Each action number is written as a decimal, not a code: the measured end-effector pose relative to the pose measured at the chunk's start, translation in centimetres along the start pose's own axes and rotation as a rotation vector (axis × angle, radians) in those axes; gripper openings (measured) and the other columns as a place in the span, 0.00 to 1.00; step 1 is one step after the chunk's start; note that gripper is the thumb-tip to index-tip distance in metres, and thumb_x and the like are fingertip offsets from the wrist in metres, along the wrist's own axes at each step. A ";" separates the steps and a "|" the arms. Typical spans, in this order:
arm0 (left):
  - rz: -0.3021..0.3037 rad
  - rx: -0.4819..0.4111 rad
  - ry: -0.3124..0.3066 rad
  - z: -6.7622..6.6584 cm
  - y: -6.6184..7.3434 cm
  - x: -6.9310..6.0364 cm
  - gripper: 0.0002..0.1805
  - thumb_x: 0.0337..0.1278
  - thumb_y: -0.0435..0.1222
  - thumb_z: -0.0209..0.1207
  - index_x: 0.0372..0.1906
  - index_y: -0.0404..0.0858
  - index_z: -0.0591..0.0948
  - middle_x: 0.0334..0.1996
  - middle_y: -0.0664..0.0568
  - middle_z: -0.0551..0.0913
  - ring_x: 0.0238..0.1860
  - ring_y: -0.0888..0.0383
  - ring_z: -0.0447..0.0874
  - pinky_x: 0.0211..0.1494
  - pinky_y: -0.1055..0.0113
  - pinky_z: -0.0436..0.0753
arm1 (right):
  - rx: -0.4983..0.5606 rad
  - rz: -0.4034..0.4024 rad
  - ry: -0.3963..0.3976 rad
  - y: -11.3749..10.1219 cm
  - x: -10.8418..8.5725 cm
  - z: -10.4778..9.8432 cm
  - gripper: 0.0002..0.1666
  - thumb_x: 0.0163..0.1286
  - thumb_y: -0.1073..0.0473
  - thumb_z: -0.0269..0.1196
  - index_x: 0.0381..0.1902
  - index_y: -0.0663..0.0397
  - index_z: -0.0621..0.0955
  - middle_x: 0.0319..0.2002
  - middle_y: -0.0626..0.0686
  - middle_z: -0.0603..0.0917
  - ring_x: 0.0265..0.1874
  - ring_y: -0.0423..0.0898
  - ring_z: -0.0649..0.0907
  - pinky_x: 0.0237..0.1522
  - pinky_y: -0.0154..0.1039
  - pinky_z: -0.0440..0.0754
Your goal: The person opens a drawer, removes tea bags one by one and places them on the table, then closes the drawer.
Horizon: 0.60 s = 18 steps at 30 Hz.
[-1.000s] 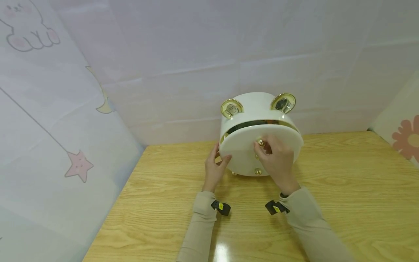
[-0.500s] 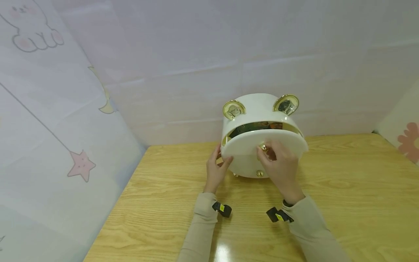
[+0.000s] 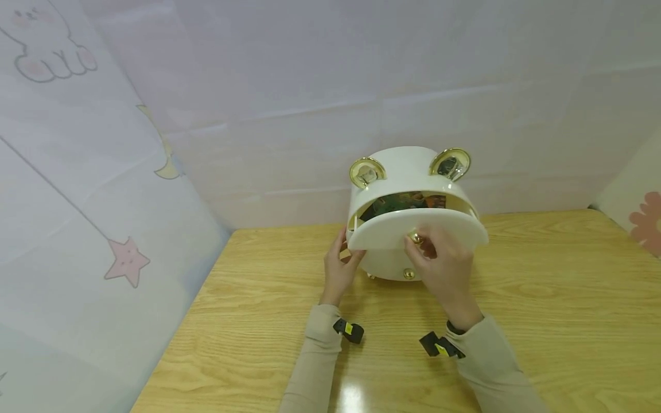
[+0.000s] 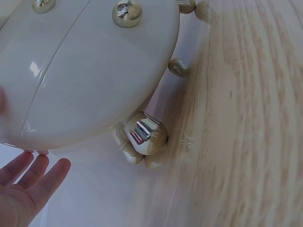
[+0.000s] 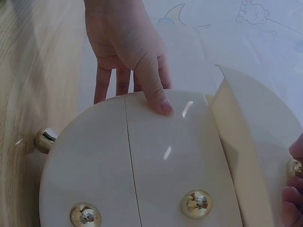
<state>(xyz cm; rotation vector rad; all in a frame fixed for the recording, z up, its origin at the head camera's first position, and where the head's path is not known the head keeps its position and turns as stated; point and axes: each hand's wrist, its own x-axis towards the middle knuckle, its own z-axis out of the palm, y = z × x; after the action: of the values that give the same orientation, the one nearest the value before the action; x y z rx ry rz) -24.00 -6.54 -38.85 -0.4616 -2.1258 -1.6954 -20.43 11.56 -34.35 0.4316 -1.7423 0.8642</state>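
A round white storage box [image 3: 405, 163] with gold-rimmed ears stands near the back wall, its top drawer [image 3: 379, 230] partly pulled out. The right hand [image 3: 445, 272] pinches that drawer's gold knob [image 3: 416, 236]. Against the box's left side is the left hand [image 3: 338, 274]; in the right wrist view its thumb [image 5: 158, 101] presses the middle drawer's front while the fingers lie behind the edge. Inside the top drawer shows something dark green and orange [image 3: 400, 203], its kind unclear. Lower gold knobs [image 5: 197, 204] sit on drawers that are flush.
The box stands on short gold feet [image 4: 146, 134] on a wood-grain table [image 3: 258, 327]. A pale printed cloth [image 3: 289, 132] hangs close behind it and along the left. Each wrist carries a black strap mount [image 3: 349, 331].
The top drawer has come further out toward the person, with the right hand drawing its knob. More of the dark green and orange contents shows. The left hand stays at the box's side.
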 end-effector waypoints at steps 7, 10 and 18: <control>0.004 0.002 -0.004 -0.1 -0.3 0.0 0.30 0.56 0.30 0.58 0.63 0.29 0.63 0.53 0.36 0.72 0.50 0.41 0.74 0.45 0.56 0.80 | 0.004 -0.027 -0.009 -0.1 0.1 -0.2 0.14 0.54 0.53 0.60 0.22 0.60 0.77 0.15 0.53 0.77 0.11 0.45 0.73 0.15 0.34 0.68; 0.008 0.003 -0.008 -0.1 -0.5 0.1 0.30 0.56 0.30 0.59 0.63 0.29 0.63 0.52 0.36 0.73 0.50 0.40 0.74 0.45 0.55 0.80 | -0.005 -0.036 -0.016 -0.2 0.1 -0.4 0.14 0.55 0.53 0.59 0.22 0.59 0.77 0.15 0.53 0.77 0.11 0.45 0.73 0.14 0.34 0.68; 0.009 0.002 0.003 0.4 -3.9 0.7 0.31 0.56 0.32 0.59 0.65 0.35 0.63 0.52 0.41 0.74 0.50 0.43 0.74 0.43 0.61 0.81 | -0.074 -0.087 -0.071 -0.4 0.4 -1.1 0.16 0.56 0.51 0.56 0.19 0.57 0.73 0.13 0.51 0.74 0.11 0.43 0.71 0.12 0.34 0.64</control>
<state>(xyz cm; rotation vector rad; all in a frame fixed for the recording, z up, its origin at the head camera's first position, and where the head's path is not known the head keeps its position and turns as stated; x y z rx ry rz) -26.50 -6.95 -41.87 -0.4680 -2.1198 -1.6883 -19.58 12.09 -33.71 0.4898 -1.8009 0.7281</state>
